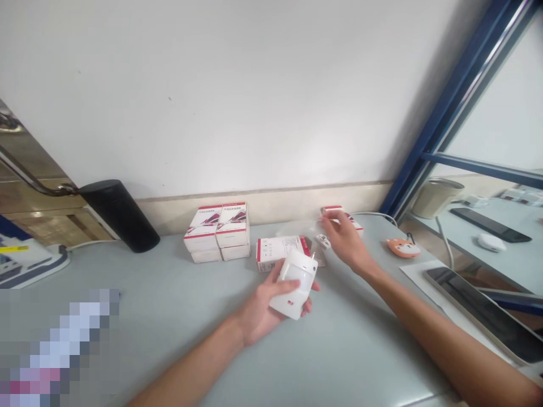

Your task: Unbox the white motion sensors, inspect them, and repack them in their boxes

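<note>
My left hand (265,302) is wrapped round a white plastic device (294,294), its thumb lying across the front. A small metal prong sticks out at the device's top. Behind it lies a red and white box (275,249) on the grey table. My right hand (341,234) is raised at the back right, fingers pinched together near a thin clear plastic bag (297,227); what the fingertips hold is blurred. Just left of that hand rests a small white part (323,241). Another red and white box (355,223) is partly hidden behind the hand.
Several stacked boxes (218,232) stand by the wall at the left, beside a black cylinder (121,215). To the right are an orange animal-shaped item (403,247), a phone-like black slab (483,311) and a blue-framed glass panel (458,96). Blurred blocks cover the lower left.
</note>
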A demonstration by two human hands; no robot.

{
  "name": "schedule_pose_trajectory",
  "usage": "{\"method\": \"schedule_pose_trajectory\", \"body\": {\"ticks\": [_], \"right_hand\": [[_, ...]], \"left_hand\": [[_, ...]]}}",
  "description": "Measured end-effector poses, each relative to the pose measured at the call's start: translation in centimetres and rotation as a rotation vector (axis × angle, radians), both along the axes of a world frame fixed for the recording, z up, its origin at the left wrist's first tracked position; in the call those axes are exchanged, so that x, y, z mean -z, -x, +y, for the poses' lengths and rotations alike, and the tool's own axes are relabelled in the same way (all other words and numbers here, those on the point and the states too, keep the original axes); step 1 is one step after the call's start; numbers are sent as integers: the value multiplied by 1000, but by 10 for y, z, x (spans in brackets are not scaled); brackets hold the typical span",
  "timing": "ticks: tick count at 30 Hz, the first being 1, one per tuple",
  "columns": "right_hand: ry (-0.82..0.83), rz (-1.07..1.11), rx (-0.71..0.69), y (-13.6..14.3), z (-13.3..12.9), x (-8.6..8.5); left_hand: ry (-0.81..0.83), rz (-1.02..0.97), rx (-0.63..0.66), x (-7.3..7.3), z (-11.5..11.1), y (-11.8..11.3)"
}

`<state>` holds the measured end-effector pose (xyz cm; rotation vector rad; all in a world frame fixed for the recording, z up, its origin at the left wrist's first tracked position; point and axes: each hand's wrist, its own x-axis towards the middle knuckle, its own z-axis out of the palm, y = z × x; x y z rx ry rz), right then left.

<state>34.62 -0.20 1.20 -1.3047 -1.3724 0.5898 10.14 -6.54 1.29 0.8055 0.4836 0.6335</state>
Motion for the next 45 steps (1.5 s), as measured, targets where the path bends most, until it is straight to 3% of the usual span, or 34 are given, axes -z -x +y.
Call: {"method": "schedule_pose_trajectory", "body": {"ticks": [2,4,7,9,13,16,20,25,31,35,45], "right_hand": [[16,-226,-71,3,-3,2],[-53,-368,-36,3,-6,-1],[-144,-416,25,1,-14,-17],[-46,-367,-93,4,-22,-29],[339,-126,-423,19,-39,-42],[462,62,-501,28,-45,-40],[491,164,-581,31,-44,-32],[414,224,-474,29,-38,-24],[214,406,-250,4,-24,-37],[89,431,-202,-17,-13,-43],[56,426,-189,-25,0,-28]], "left_hand": [[60,-58,-12,1,2,-3],[94,-107,-22,2,4,-4],[91,-133,-72,4,6,-5],[90,-120,-120,5,6,-4],[82,-126,-203,4,3,-4],[42,-125,-239,0,-1,-5],[-16,-94,-259,-6,-7,-7],[-79,-104,-266,-2,-4,-9],[-142,-103,-84,15,1,-10],[-135,-74,-24,11,4,-8],[-85,-63,49,12,16,-3]]}}
